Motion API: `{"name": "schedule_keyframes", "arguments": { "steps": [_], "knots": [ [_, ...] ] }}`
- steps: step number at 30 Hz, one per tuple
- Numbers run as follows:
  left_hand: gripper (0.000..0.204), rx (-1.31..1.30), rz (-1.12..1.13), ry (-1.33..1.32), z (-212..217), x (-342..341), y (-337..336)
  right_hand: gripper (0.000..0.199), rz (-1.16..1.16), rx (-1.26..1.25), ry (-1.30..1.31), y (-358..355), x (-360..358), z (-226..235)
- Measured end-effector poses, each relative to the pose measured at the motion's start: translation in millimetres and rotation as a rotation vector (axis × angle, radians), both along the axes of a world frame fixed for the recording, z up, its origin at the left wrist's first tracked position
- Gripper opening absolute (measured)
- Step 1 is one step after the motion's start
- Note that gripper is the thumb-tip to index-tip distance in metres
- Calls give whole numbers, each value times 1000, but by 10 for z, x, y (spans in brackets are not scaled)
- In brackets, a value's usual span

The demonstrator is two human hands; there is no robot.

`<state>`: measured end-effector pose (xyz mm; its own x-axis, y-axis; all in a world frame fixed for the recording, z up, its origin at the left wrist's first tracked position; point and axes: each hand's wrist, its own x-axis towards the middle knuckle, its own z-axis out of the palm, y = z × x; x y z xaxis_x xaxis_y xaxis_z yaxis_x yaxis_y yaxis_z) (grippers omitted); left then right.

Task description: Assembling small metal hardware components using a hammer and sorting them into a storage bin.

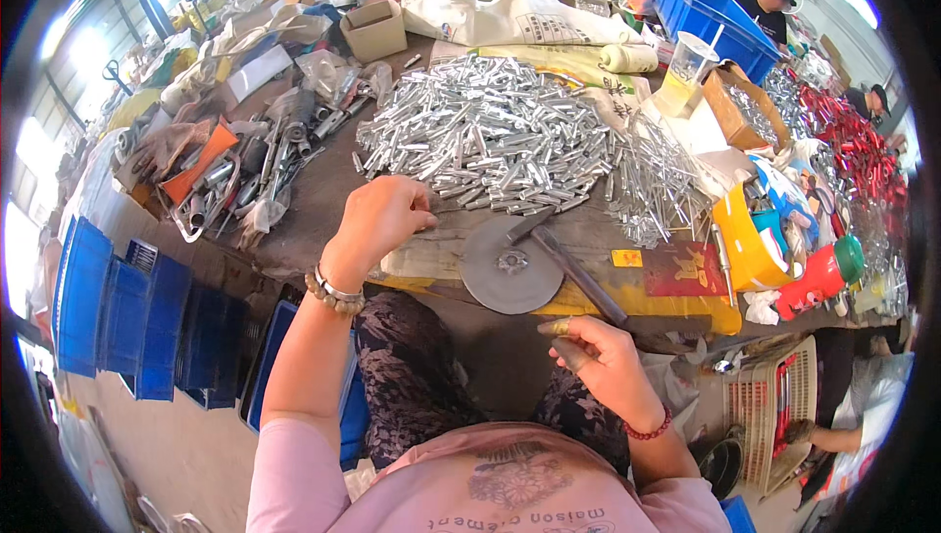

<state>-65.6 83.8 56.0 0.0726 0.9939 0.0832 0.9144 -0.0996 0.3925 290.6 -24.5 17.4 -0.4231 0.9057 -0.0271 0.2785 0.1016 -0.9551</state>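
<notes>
My left hand [385, 215] hovers over the table's near edge, just short of a big heap of short silver metal tubes [490, 131]. Its fingers are curled together, and whatever they may hold is hidden. Lower and to the right, my right hand [600, 352] is raised above my lap with thumb and index finger a little apart and nothing visible between them. Yellow wrapping covers one of its fingertips; the thumb tip looks dark. Between the hands a round grey metal disc [490, 283] lies at the table edge. A hammer [578, 273] rests with its head on the disc's rim.
Thin metal rods [657, 180] lie right of the heap. Mixed metal parts and rags [245, 166] cover the left side. A drink cup [686, 72], yellow container [750, 234] and red bottle [814, 283] stand right. Blue bins [147, 317] are lower left; another person's hand [802, 432] touches a basket [760, 401].
</notes>
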Motion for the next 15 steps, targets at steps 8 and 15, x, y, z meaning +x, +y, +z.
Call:
{"name": "schedule_keyframes", "arguments": {
  "steps": [8, 15],
  "knots": [
    [12, 159, -54, 191, -205, -3, 64, 28, 15, 143, 6, -5, 24, -164],
    [13, 224, -100, -133, -81, 330, -153, 28, -106, 279, 4, 158, 347, 188]
  ]
}}
